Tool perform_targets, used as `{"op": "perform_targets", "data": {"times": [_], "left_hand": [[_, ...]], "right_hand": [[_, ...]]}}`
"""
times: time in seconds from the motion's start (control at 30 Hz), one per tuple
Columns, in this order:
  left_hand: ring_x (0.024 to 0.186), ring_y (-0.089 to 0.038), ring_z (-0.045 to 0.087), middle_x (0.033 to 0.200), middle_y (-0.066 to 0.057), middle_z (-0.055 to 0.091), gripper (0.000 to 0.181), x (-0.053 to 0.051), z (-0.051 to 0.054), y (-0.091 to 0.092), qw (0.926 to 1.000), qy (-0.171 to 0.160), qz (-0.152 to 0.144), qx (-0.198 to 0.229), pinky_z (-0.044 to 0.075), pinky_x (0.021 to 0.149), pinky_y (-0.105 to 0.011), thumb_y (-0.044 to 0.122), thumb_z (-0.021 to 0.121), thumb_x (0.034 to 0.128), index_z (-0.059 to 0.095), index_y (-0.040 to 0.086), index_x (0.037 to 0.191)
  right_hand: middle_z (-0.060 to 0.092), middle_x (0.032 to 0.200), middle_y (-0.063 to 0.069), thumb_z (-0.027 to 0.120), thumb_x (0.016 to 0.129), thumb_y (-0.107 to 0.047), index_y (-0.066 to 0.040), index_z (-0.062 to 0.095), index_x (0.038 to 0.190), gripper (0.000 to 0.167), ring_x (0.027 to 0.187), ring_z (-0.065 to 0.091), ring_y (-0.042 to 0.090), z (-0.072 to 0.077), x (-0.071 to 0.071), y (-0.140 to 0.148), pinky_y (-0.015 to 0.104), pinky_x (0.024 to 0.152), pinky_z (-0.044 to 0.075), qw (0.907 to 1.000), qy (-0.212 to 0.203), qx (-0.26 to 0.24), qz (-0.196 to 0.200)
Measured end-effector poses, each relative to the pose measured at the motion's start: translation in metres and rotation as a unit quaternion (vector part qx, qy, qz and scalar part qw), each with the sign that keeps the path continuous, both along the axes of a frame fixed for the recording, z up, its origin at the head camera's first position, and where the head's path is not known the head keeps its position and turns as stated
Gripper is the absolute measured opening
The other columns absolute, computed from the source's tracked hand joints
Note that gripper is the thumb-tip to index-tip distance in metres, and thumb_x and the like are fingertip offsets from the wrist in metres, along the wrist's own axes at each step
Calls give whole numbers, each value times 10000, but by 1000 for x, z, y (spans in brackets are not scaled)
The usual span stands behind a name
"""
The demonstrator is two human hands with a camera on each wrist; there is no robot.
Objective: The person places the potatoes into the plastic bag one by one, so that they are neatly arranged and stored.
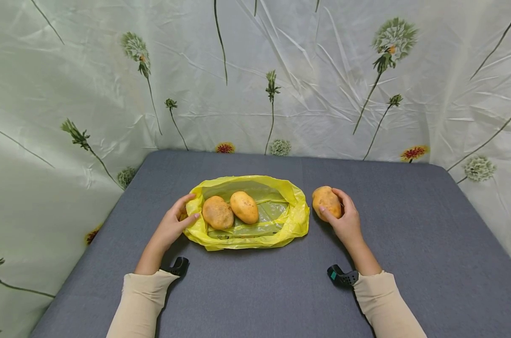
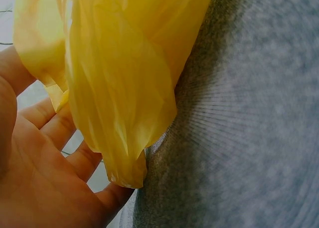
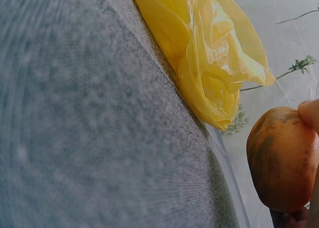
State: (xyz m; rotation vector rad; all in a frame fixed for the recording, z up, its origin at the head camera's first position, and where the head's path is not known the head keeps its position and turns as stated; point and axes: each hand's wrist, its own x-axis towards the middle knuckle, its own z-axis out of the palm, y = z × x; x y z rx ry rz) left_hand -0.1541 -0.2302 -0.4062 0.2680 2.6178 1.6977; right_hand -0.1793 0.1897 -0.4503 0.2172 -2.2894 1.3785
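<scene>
A yellow plastic bag point(image 1: 298, 213) lies with its mouth spread wide in the head view, and two potatoes point(image 1: 218, 212) point(image 1: 244, 207) rest inside its left half. My left hand point(image 1: 171, 227) holds the bag's left end, thumb at the rim and fingers around the outer side. In the left wrist view, the crumpled bag point(image 2: 119, 78) hangs in front of those fingers and partly hides them. Just right of the bag, my right hand point(image 1: 346, 223) grips a third potato point(image 1: 326, 203) between thumb and fingers. Dark patches mark that potato point(image 3: 281, 158) in the right wrist view.
The grey cloth-covered table point(image 1: 255, 295) extends to a back edge, where a pale curtain point(image 1: 247, 112) with a dandelion print hangs. A black wrist device point(image 1: 180, 266) sits at my left cuff and another wrist device point(image 1: 341, 276) at my right cuff.
</scene>
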Motion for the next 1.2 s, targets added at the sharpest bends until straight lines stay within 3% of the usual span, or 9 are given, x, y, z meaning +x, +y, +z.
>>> {"op": "perform_targets", "data": {"times": [0.37,0.67,0.9,1.2], "left_hand": [[772,-221,438,932,-190,494,543,0,0,0,10000,-42,23,-28,397,610,-249,43,574,867,329,-3,1349],[754,-227,418,890,-165,471,539,0,1,0,9999,-46,50,-98,381,603,-255,51,577,867,335,-2,1346],[757,-239,416,883,-160,466,542,1,1,0,9999,-81,49,-97,378,604,-257,59,579,869,334,6,1350],[767,-244,426,893,-164,476,546,1,2,0,9999,-73,50,-71,387,610,-253,60,578,869,329,5,1352]], "right_hand": [[481,1202,195,722,731,-29,22,474,1246,574,1045,463,250,4,2,-2,164,762,352,9995,240,-217,18],[476,1163,284,687,711,69,132,457,1198,542,1017,468,310,35,18,-16,175,771,366,9974,663,-292,48],[478,1171,253,706,657,129,126,468,1187,581,1032,470,182,39,17,-19,151,807,379,9937,1107,-127,105],[440,1210,268,707,646,150,135,451,1200,610,1070,449,365,54,22,-28,181,869,365,9918,1223,34,359]]}}
